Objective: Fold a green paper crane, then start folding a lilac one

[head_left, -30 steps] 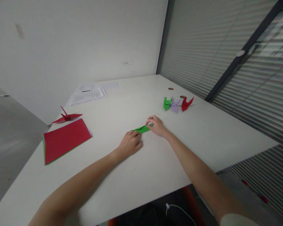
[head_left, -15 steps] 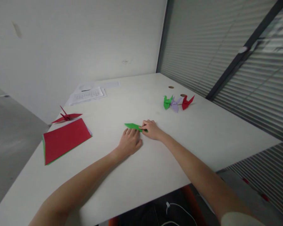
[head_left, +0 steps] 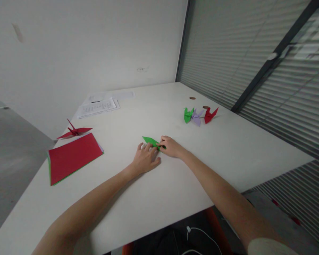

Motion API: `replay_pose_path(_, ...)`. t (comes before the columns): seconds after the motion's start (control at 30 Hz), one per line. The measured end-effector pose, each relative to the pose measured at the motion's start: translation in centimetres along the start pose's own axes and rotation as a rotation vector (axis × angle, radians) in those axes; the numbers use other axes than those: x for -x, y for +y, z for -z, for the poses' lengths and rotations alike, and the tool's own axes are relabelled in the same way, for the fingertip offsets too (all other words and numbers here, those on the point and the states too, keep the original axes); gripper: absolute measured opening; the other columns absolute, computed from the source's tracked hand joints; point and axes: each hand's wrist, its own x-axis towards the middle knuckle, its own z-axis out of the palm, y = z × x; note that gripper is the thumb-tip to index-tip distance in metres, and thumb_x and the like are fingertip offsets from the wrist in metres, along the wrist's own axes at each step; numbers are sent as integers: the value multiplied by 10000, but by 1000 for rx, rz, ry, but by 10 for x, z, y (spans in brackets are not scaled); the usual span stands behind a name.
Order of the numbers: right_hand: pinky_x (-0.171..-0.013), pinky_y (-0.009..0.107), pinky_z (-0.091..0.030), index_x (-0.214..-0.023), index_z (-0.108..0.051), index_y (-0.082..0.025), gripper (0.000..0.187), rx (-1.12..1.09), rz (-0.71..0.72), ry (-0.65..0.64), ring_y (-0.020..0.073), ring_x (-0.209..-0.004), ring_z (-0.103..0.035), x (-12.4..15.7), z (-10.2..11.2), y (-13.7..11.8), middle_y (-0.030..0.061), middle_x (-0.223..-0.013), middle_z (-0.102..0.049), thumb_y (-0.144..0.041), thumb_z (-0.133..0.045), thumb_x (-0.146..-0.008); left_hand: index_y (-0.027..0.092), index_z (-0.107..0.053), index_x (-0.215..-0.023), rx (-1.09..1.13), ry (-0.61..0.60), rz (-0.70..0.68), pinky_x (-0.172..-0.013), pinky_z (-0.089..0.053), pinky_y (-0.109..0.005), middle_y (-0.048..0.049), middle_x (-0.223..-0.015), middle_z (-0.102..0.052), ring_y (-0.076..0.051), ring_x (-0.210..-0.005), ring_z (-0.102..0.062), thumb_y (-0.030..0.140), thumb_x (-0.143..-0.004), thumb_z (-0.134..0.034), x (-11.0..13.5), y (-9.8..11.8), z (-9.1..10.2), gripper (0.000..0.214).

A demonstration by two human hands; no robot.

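Note:
A narrow folded piece of green paper (head_left: 150,141) lies on the white table (head_left: 154,191), its point aimed to the far left. My right hand (head_left: 171,146) pinches its near right end with curled fingers. My left hand (head_left: 146,158) rests flat beside it, fingers stretched out and touching the paper's lower edge. Both forearms reach in from the near edge.
A stack of red sheets (head_left: 73,157) lies at the left with a red paper crane (head_left: 74,131) behind it. Printed white papers (head_left: 98,107) sit at the back. Green (head_left: 187,115), lilac (head_left: 197,118) and red (head_left: 210,115) folded cranes stand at the right near the blinds.
The green paper has been turned: its point swung from the right side to the far left. My right hand moved left with it and my left hand's fingers spread onto the table.

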Motion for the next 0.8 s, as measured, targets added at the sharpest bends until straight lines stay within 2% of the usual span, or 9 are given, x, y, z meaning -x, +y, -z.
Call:
replay_pose_path(0.17,-762,271,-414,-948,-738,-122,249,-32,-23,-4,152,-785,-526,0,1,0,50,-808,-561,-68,-551,-792,226,-536,-1198,21,-43,24,-1054,-275,-567,-124,-1268,-529,-297,-1197,-475,473,-875,-483,4,0,-3,410)
replay_pose_path(0.27,-768,269,-417,-940,-738,-126,253,-57,-25,-3,148,-782,-527,0,0,2,45,-809,-554,-58,-539,-799,220,-526,-1216,35,2,23,-1087,-249,-551,-121,-1315,-495,-296,-1278,-402,432,-885,-484,6,2,-3,395)
replay_pose_path(0.33,-779,268,-418,-921,-740,-131,251,-71,-23,3,149,-795,-529,0,-1,5,42,-807,-547,-53,-533,-802,225,-547,-1182,57,11,-24,-1117,-227,-515,-105,-1296,-510,-268,-1248,-435,391,-892,-481,6,3,-1,341)
replay_pose_path(0.43,-767,265,-420,-925,-739,-130,259,-96,-30,13,145,-781,-528,0,-3,7,39,-810,-543,-43,-535,-792,222,-582,-1106,96,-35,-95,-1112,-257,-489,-97,-1216,-556,-244,-1165,-500,388,-894,-483,5,4,2,287)
replay_pose_path(0.63,-746,259,-424,-937,-737,-124,258,-116,-37,5,137,-760,-529,0,-2,6,42,-821,-550,-46,-537,-795,237,-545,-1194,124,-37,-92,-1108,-247,-524,-98,-1218,-547,-251,-1165,-494,402,-880,-504,3,2,3,357)
replay_pose_path(0.8,-765,263,-427,-947,-736,-120,272,-114,-52,14,142,-779,-538,1,0,4,48,-834,-561,-38,-533,-786,244,-603,-1160,157,-66,-118,-1057,-324,-489,-94,-1171,-540,-253,-1145,-493,406,-884,-506,2,-2,0,334)
